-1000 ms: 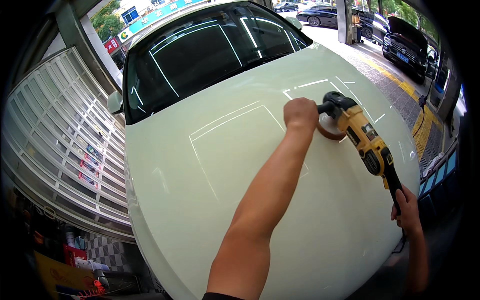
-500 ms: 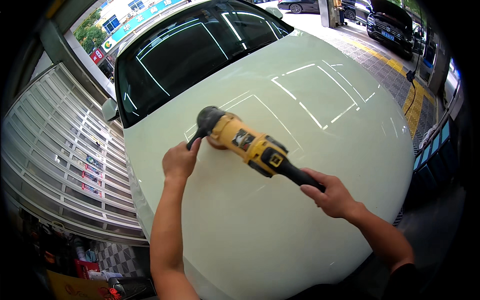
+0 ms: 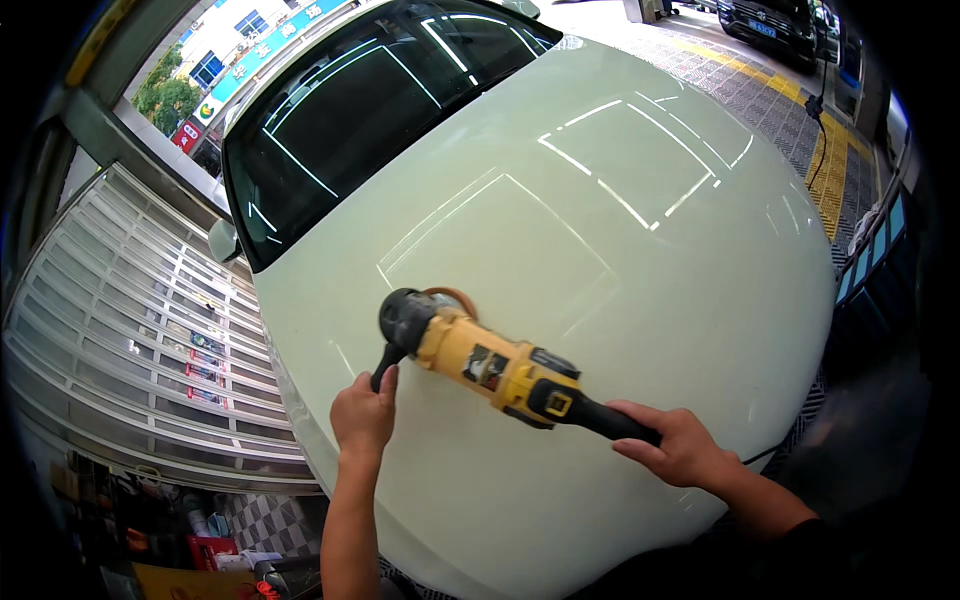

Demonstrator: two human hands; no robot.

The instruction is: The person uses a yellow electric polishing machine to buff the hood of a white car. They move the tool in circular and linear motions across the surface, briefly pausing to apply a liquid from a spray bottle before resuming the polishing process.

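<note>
A yellow and black car polisher lies slantwise over the pale green car hood. My left hand is closed round the black side handle near its head. Farther right, my right hand grips the long black rear handle. An orange-brown round pad shows in part behind the polisher's head; the rest is hidden. Whether the whole pad lies flat on the paint, I cannot tell. Bright reflected lines cross the hood beyond the tool.
The dark windshield rises at the far left, with a side mirror beside it. A slatted metal shutter stands left of the car. At the far right are a black car and a hanging cable.
The polisher has come nearer to me, its head also shifting slightly left, with both hands still on it. More of the pad shows now. The whole view has tilted a little.
</note>
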